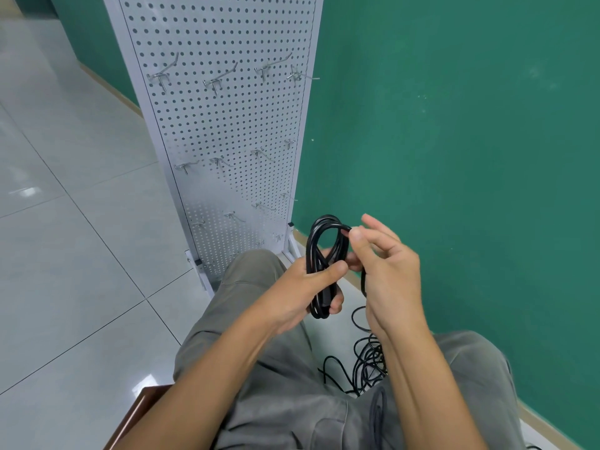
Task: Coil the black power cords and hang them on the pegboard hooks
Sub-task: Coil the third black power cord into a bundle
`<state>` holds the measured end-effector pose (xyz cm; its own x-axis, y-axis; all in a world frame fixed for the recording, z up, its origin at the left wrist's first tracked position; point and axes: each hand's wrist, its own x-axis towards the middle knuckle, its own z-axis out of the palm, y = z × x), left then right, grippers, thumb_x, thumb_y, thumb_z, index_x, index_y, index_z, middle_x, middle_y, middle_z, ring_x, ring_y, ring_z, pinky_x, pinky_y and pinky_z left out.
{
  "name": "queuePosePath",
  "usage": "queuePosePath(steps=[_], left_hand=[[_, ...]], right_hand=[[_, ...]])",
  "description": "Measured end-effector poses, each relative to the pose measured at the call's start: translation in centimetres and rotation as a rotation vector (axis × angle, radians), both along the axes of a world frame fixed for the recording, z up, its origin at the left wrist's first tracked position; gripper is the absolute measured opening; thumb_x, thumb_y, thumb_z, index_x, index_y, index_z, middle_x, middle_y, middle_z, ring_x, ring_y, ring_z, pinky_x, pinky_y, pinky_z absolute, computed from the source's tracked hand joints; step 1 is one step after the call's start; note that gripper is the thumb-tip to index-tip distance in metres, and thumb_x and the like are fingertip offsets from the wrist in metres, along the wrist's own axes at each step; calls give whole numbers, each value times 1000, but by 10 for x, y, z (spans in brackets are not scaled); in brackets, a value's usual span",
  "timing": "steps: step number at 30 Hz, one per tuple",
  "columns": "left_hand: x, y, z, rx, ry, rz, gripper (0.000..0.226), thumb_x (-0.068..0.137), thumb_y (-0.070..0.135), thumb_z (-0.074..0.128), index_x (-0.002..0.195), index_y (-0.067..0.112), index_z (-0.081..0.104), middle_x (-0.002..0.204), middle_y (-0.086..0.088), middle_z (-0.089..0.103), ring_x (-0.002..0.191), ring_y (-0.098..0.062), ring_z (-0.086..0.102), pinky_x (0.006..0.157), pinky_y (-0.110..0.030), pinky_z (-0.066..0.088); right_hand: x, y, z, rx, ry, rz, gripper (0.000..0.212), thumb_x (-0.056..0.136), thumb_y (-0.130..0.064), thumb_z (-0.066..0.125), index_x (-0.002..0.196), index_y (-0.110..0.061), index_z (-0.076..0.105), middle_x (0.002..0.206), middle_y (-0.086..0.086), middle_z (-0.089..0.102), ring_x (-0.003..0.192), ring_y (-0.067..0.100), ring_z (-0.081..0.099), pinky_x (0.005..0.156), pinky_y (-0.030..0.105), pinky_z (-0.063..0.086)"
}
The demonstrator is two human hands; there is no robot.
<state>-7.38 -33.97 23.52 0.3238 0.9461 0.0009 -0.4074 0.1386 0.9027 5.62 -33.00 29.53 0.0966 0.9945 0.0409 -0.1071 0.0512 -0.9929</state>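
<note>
My left hand (303,289) grips the upright coil (324,264) at its middle, my right hand (386,271) pinches the cord at the top loop, and the pegboard (224,125) hooks (220,80) stand straight ahead, above both hands.

bare forearms (227,368), grey trousers (292,401)

The pale tiled floor (74,228) carries the white pegboard stand (224,131) and a loose tangle of black cords (368,358) between the person's legs.
</note>
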Motion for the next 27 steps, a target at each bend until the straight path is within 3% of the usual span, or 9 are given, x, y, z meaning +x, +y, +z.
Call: queuePosePath(steps=[6,10,12,15,18,20,23,25,27], left_hand=[[0,-1,0,-31,73,-30,36,98,34,63,126,11,64,101,-6,61,69,-20,53,65,-33,43],[1,-3,-2,-39,74,-46,23,96,36,65,113,22,72,102,-5,57,92,-17,51,70,-32,48],[3,-3,-4,-31,91,-47,24,97,35,63,115,23,72,99,-1,61,93,-16,50,72,-32,49],[4,-4,-3,-33,104,-77,30,98,31,59,122,14,65,98,8,67,90,-11,53,76,-31,49],[7,-6,-5,-12,94,-81,25,99,29,57,121,18,65,112,6,69,112,-11,61,97,-31,49],[8,-6,-7,-10,100,-43,32,102,29,57,129,13,62,121,-1,70,123,-15,63,107,-45,48],[8,-5,-7,6,153,27,36,104,29,54,124,0,60,107,-7,73,107,-17,69,99,-57,48],[9,-6,-4,19,177,84,29,104,32,53,110,5,62,85,-4,70,85,-13,69,79,-40,53],[9,-6,0,27,149,148,26,105,34,52,98,12,63,72,-4,63,72,-15,66,69,-30,49]], right_hand=[[-2,0,6,-158,153,74,11,94,-14,70,92,-9,79,132,-10,66,103,3,72,97,43,57],[-1,2,1,-258,237,91,23,93,-18,71,113,-9,75,126,7,72,109,19,71,103,50,49],[0,3,-1,-265,251,69,30,91,-17,73,118,-4,73,122,11,73,116,24,69,104,44,53],[3,5,-2,-220,141,35,13,90,-16,75,102,-12,79,122,3,74,105,9,73,91,34,57],[0,5,-3,-160,34,30,11,88,-12,77,80,-19,79,120,-3,74,81,-3,73,73,32,57],[-4,7,-5,-133,-32,15,10,85,-12,80,78,-19,80,120,-4,73,78,0,73,69,41,61],[-5,11,-3,-116,-59,19,14,83,-14,83,95,-18,79,120,-5,72,84,2,73,52,39,61],[-3,13,-5,-92,-71,67,25,86,-20,81,110,-20,73,117,-3,72,91,14,73,43,25,48],[-3,10,-10,-89,-97,142,27,93,-39,68,115,-22,69,111,-4,75,86,32,69,54,31,52]])
